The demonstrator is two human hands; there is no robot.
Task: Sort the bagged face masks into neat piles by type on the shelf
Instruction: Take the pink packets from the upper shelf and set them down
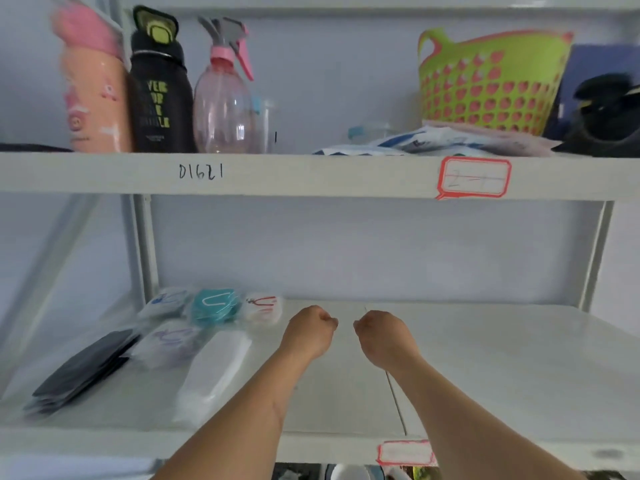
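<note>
Bagged masks lie at the left of the lower shelf [485,358]: a black pile [86,368], a long white pack [218,368], a pale purple-printed bag [169,341], and at the back a white-blue bag [166,301], a teal one [214,306] and a white-red one [263,308]. My left hand [308,329] and my right hand [384,336] hover side by side over the shelf's middle, fingers curled under, holding nothing that I can see. More bagged masks [433,142] lie loosely heaped on the upper shelf at the right.
The upper shelf [311,174] carries a pink-orange bottle [95,88], a black bottle [159,88], a pink spray bottle [223,95], a green perforated basket [491,81] and a dark object [606,116]. Red-bordered labels [474,176] mark the shelf edges.
</note>
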